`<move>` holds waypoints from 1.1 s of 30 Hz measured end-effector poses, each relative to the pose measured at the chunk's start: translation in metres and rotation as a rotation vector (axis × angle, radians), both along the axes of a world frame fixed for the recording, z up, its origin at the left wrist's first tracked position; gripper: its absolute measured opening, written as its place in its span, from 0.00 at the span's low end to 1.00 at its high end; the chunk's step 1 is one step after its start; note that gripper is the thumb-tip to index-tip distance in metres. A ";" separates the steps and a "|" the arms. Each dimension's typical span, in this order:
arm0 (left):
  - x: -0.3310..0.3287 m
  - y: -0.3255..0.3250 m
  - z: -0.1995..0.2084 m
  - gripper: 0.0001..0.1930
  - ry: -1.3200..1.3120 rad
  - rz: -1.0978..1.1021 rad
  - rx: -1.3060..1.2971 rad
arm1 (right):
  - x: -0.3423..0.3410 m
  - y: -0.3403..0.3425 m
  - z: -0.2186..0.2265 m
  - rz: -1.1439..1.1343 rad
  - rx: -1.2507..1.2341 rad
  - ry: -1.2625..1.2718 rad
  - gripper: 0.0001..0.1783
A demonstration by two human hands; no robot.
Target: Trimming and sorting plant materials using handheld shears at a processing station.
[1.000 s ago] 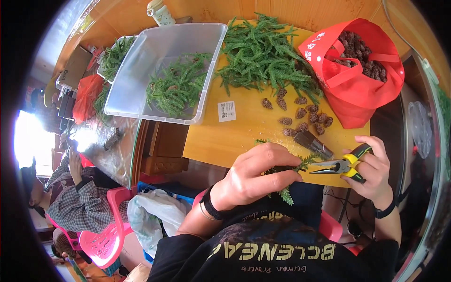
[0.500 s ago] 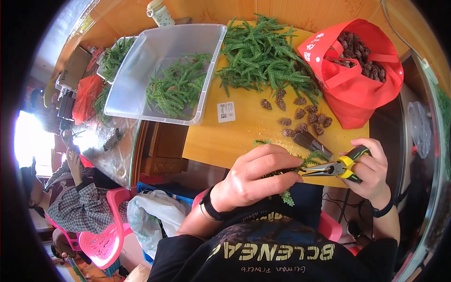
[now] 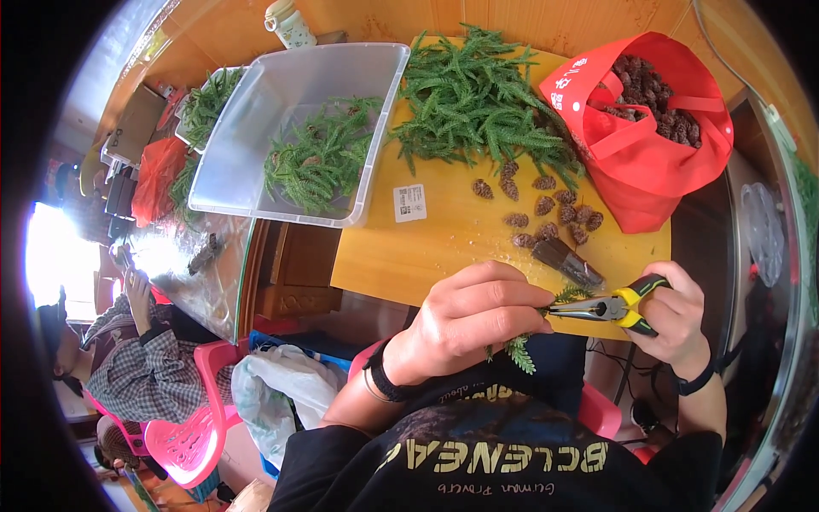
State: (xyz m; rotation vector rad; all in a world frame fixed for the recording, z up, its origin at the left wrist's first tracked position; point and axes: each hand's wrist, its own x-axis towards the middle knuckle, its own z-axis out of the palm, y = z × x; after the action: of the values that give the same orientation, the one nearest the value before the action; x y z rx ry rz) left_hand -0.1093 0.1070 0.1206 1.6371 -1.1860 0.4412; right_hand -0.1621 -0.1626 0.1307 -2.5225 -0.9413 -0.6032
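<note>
The left hand [image 3: 486, 316] is pinching a sprig [image 3: 520, 355]; the right hand [image 3: 676, 314] is holding pliers [image 3: 610, 307], their nose pointing at the left hand. Cones [image 3: 544, 206] are lying on the table [image 3: 401, 264] near a red bag [image 3: 653, 183]. Branches [image 3: 478, 102] are spreading along the far side; others are lying inside a clear tub [image 3: 239, 162]. A person [image 3: 158, 375] is sitting leftward.

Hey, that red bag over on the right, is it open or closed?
Open: the red bag gapes at its mouth, and brown pine cones show inside it.

Head-worn left fisheye, looking down, close above yellow table [image 3: 384, 256]
</note>
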 end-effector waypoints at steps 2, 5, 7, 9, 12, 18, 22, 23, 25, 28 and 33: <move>0.000 0.000 0.000 0.15 0.013 -0.004 -0.004 | -0.001 0.000 -0.001 -0.014 0.015 0.057 0.15; -0.001 0.002 0.000 0.15 0.023 -0.002 0.009 | 0.003 0.003 0.003 0.004 0.052 0.113 0.16; -0.001 0.001 0.000 0.16 -0.023 0.003 0.028 | 0.003 0.000 0.002 0.005 0.027 0.104 0.16; -0.002 0.002 0.000 0.16 -0.038 0.001 0.035 | 0.003 0.000 0.003 0.006 0.003 0.095 0.15; -0.004 0.003 0.000 0.17 -0.059 0.004 0.048 | 0.004 0.000 0.006 0.023 -0.021 0.060 0.15; -0.005 0.004 0.001 0.17 -0.077 0.009 0.070 | 0.007 0.000 0.006 0.027 -0.055 0.022 0.15; -0.004 0.004 0.001 0.16 -0.071 -0.008 0.075 | 0.007 -0.002 0.007 0.020 -0.074 0.007 0.15; -0.004 0.004 0.001 0.16 -0.071 -0.008 0.074 | 0.007 -0.003 0.008 0.018 -0.082 -0.001 0.15; -0.003 0.004 0.001 0.16 -0.054 -0.025 0.065 | 0.008 -0.003 0.011 0.018 -0.095 -0.034 0.14; -0.002 0.003 0.000 0.15 -0.053 -0.033 0.057 | 0.011 0.002 0.015 0.014 -0.112 -0.111 0.13; -0.001 0.002 0.001 0.14 -0.024 -0.056 0.045 | 0.014 0.002 0.018 0.016 -0.140 -0.170 0.13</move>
State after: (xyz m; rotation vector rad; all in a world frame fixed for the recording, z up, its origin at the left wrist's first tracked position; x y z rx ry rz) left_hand -0.1105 0.1093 0.1213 1.6362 -1.2644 0.4020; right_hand -0.1486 -0.1605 0.1488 -2.6149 -1.0976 -0.7828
